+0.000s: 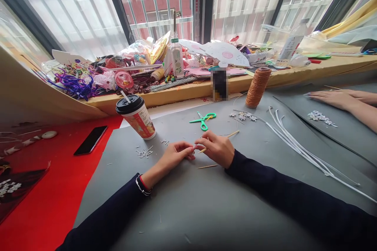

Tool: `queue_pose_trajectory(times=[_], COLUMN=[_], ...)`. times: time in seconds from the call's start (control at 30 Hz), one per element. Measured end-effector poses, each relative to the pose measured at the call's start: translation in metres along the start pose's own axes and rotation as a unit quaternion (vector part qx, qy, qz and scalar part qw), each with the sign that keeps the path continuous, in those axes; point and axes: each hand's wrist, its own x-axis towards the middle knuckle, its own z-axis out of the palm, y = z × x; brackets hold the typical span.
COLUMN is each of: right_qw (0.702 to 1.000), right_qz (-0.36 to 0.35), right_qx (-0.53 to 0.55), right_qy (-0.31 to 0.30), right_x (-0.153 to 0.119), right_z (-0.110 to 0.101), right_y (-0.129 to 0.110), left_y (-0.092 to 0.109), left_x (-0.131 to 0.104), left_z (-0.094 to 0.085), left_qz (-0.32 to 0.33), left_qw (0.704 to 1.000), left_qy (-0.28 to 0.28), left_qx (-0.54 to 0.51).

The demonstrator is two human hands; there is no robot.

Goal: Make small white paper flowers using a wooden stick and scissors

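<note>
My left hand point(177, 154) is closed in a pinch over the grey mat, its fingertips meeting those of my right hand. Whatever tiny piece sits between them is too small to make out. A pointed wooden stick point(233, 134) passes through the grip of my right hand point(218, 149), its tip showing near my left fingertips. Just below the right hand lies a second thin wooden stick point(207, 166). Green-handled scissors point(203, 120) rest beyond both hands. Short white cord scraps point(144, 152) are heaped left of my left hand. Small white flower-shaped pieces point(244, 115) lie further back.
A lidded paper cup point(137, 117) with a straw stands at left, near a phone point(90, 140) on red cloth. Brown twine point(258, 88) stands upright at the back. Long white cords point(297, 147) stretch rightward. Another person's hands point(335, 97) rest at far right. Craft supplies crowd the windowsill.
</note>
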Motion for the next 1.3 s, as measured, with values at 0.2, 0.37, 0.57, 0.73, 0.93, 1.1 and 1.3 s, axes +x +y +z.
queue_pose_trajectory(times=[0.2,0.37,0.57,0.73,0.93,1.1,1.3], right_qw=[1.0,0.994,0.994,0.995,0.998,0.992,0.971], right_qz=[0.016,0.09,0.043,0.035,0.044,0.075,0.097], right_qx=[0.009,0.06,0.103,0.087,0.031,0.033,0.183], right_qy=[0.01,0.022,0.001,0.023,-0.008,-0.092,-0.122], right_x=[0.0,0.001,-0.001,-0.001,0.006,0.009,0.009], right_z=[-0.004,-0.003,-0.002,0.001,-0.003,-0.008,-0.011], right_y=[-0.003,0.001,-0.002,-0.008,-0.01,-0.007,-0.005], left_y=[-0.003,-0.004,-0.002,0.001,-0.006,-0.005,0.001], left_x=[0.001,0.004,-0.002,-0.004,0.001,0.0,-0.002], left_z=[-0.002,-0.007,0.002,0.003,0.001,0.004,0.008], left_qz=[-0.011,-0.03,0.115,0.149,0.075,0.073,0.099], left_qw=[0.996,0.995,0.989,0.963,0.991,0.995,0.991], left_qy=[0.036,-0.006,0.043,0.091,0.045,0.065,0.081], left_qx=[-0.077,-0.095,0.077,0.207,0.099,0.026,0.024])
